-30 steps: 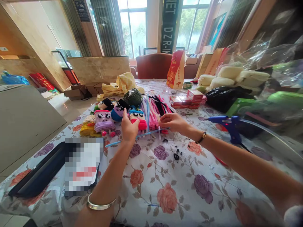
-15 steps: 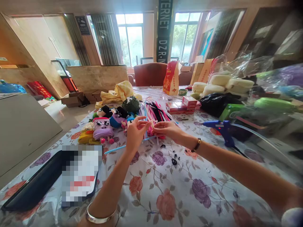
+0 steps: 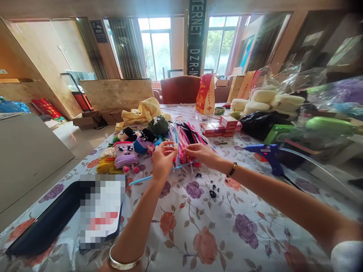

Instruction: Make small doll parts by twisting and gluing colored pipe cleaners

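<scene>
My left hand [image 3: 163,158] pinches a small cream-coloured piece [image 3: 176,146] between thumb and fingertips; its exact kind is too small to tell. Just to the right, my right hand [image 3: 201,154] has its thumb and fingers pressed together, and whatever lies between them is hidden. A small gap separates the two hands. Behind them spreads a bundle of fuzzy pipe cleaners [image 3: 189,134] in pink, black, white and blue. One light blue pipe cleaner [image 3: 141,180] lies crosswise beneath my left wrist. Small black fuzzy scraps [image 3: 212,193] are scattered on the flowered tablecloth [image 3: 187,230].
Left of my hands sit a lilac fuzzy figure [image 3: 124,155], other fuzzy figures and a green basket [image 3: 159,125]. A dark tray [image 3: 48,223] lies front left. On the right are a blue hot glue gun [image 3: 268,154], red boxes [image 3: 217,127] and a black bag [image 3: 262,122].
My hands have come apart from each other. The left one keeps the cream piece, while the right one has drawn slightly away. The view has shifted a little.
</scene>
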Tool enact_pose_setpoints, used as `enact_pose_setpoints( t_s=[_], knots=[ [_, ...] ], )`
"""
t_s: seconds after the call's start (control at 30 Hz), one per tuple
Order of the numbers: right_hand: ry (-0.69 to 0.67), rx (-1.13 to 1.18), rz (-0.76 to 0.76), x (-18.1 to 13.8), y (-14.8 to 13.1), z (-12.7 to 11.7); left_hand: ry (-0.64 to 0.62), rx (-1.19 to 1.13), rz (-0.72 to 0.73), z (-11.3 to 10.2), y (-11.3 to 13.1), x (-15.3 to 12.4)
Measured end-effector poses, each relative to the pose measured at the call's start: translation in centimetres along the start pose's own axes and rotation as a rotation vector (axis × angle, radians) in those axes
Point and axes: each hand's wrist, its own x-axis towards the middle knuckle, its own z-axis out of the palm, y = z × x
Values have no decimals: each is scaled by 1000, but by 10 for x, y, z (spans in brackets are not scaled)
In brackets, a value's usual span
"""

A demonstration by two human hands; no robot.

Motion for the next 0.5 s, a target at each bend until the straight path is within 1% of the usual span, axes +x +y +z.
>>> enact_pose_setpoints(
  t_s=[0.1,0.13,0.23,0.33,0.4,0.5],
  knots=[
    [205,-255,-29,15,10,-14,116,-35,14,-3,-2,4],
    [228,-308,-36,20,13,-18,145,-46,15,-4,-2,5],
    [230,-433,-44,31,17,-23,196,-43,26,-7,-2,7],
    [238,-498,-36,38,17,-18,212,29,70,-10,-1,8],
    [242,-502,-31,42,15,-14,214,95,104,-11,-1,8],
    [262,-448,-37,45,10,-14,220,165,136,-13,-2,8]
  ],
)
